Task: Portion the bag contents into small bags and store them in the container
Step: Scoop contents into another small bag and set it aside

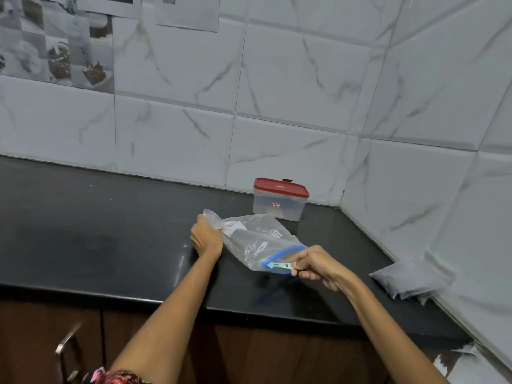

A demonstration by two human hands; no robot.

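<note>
A clear plastic zip bag with a blue seal strip lies across the black counter. My left hand grips its bunched far-left end. My right hand pinches the pale blue slider tab at the bag's blue-edged mouth. Behind the bag, near the wall corner, a translucent container stands with its red lid on. A filled grey-looking pouch lies by the right wall.
White marble-pattern tiles form the back and right walls, meeting in a corner behind the container. Brown cabinet doors with a metal handle sit below the counter's front edge. Printed sheets hang on the upper left wall.
</note>
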